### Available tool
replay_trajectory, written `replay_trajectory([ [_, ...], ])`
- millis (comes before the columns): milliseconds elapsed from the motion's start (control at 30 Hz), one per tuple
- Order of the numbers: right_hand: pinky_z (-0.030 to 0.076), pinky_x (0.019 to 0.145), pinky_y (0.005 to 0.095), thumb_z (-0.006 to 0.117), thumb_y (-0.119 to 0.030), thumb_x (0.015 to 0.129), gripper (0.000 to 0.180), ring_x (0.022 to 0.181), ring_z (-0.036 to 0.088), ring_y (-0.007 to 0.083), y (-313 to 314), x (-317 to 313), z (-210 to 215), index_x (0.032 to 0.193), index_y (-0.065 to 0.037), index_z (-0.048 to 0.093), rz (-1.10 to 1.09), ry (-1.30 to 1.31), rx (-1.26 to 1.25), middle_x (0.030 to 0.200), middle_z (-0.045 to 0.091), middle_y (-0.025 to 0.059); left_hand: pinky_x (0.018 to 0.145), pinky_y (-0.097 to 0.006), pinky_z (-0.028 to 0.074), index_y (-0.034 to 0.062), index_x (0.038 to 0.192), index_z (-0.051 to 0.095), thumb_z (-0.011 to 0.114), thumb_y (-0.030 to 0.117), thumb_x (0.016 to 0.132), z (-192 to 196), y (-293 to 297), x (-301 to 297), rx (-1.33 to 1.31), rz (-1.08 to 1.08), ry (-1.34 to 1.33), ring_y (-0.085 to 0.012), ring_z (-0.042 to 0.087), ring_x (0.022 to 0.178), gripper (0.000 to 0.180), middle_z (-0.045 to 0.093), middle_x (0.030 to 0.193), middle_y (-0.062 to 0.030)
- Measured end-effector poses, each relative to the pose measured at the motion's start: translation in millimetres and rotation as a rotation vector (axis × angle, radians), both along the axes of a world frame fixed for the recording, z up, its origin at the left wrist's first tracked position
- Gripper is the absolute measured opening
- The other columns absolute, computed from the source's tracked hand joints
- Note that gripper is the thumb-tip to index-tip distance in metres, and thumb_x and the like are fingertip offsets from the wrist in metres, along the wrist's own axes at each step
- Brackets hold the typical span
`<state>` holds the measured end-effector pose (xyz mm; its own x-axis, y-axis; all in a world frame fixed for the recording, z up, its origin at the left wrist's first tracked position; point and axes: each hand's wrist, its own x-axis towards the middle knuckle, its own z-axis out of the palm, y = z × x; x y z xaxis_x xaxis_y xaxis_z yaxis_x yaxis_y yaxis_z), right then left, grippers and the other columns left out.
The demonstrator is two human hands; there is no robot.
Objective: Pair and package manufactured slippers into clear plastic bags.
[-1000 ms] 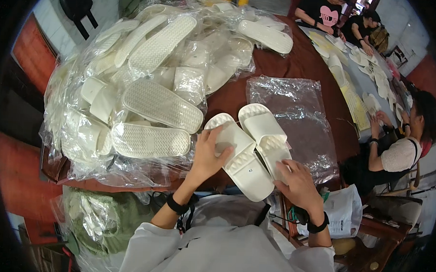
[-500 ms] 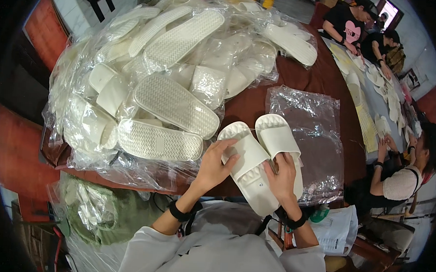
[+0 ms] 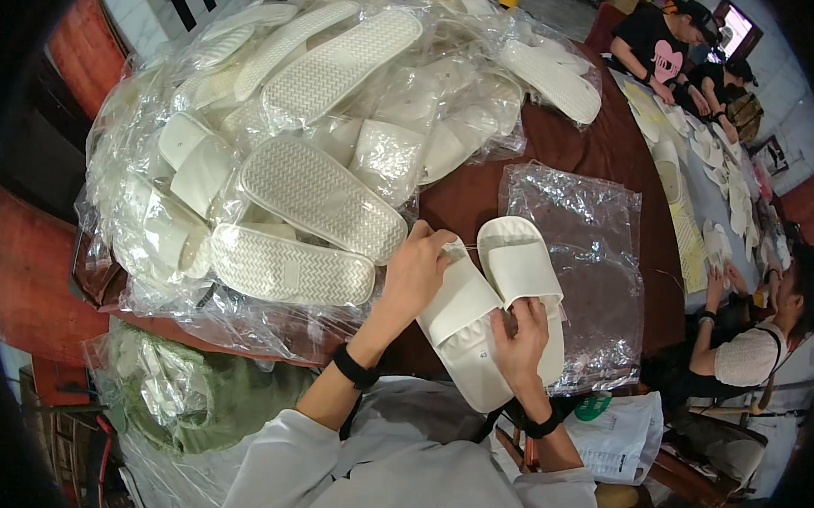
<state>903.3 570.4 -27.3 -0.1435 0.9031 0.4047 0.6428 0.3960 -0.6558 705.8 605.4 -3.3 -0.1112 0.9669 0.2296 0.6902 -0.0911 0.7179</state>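
Two white slide slippers lie side by side in front of me, toes pointing away. My left hand (image 3: 415, 271) is closed at the toe end of the left slipper (image 3: 469, 334), covering part of its toe. My right hand (image 3: 522, 339) is over the inner edges of the pair, its fingertips tucked at the strap opening of the right slipper (image 3: 526, 270) and its thumb raised. A flat clear plastic bag (image 3: 597, 271) lies to the right, its near left part under the right slipper.
A large heap of white slippers in clear bags (image 3: 323, 191) fills the left of the brown-covered table (image 3: 460, 193). A green sack (image 3: 237, 401) stands below the near edge. To the right, several people work at a grey table (image 3: 690, 225) with white pieces on it.
My left hand has moved from the strap's side up to the toe of the left slipper. My right hand has shifted slightly toward me, and its thumb has lifted.
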Motion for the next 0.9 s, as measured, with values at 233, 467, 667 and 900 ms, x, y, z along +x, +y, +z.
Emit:
replay_trajectory([
  [233, 0.042, 0.067, 0.0417, 0.068, -0.013, 0.077, 0.022, 0.078, 0.052, 0.0339, 0.0, 1.0, 5.3, 0.091, 0.001, 0.058, -0.036, -0.011, 0.060, 0.086, 0.054, 0.0151, 0.069, -0.041, 0.050, 0.0163, 0.091, 0.070, 0.068, 0.007, 0.071, 0.1, 17.8, -1.7, -0.031, -0.107, 0.157, -0.0320, 0.061, 0.080, 0.022, 0.055, 0.089, -0.0130],
  [467, 0.044, 0.067, 0.0422, 0.069, -0.012, 0.075, 0.021, 0.077, 0.053, 0.0343, -6.8, 3.7, 1.1, 0.087, 0.000, 0.057, -0.004, -0.005, 0.076, 0.085, 0.054, 0.0155, 0.065, -0.039, 0.051, 0.0184, 0.080, 0.073, 0.071, 0.015, 0.071, -11.5, 11.0, -5.4, -0.034, -0.074, 0.191, -0.0277, 0.062, 0.075, 0.010, 0.056, 0.086, -0.0065],
  [667, 0.046, 0.072, 0.0387, 0.069, -0.011, 0.076, 0.026, 0.084, 0.056, 0.0325, -12.1, 15.5, 12.6, 0.097, -0.002, 0.058, 0.051, -0.024, 0.008, 0.094, 0.057, 0.0133, 0.065, -0.044, 0.049, 0.0069, 0.085, 0.059, 0.068, 0.011, 0.076, -15.7, 10.9, -6.2, 0.060, -0.050, 0.213, -0.0324, 0.061, 0.075, 0.013, 0.056, 0.085, -0.0089],
  [900, 0.047, 0.075, 0.0383, 0.064, -0.012, 0.080, 0.023, 0.089, 0.057, 0.0296, -28.7, 22.7, 61.1, 0.102, -0.006, 0.060, 0.044, -0.068, -0.001, 0.094, 0.058, 0.0103, 0.060, -0.038, 0.049, 0.0049, 0.086, 0.056, 0.064, 0.002, 0.078, 7.8, 4.9, -13.1, 0.203, 0.000, -0.111, -0.0305, 0.063, 0.070, 0.011, 0.061, 0.076, -0.0104],
])
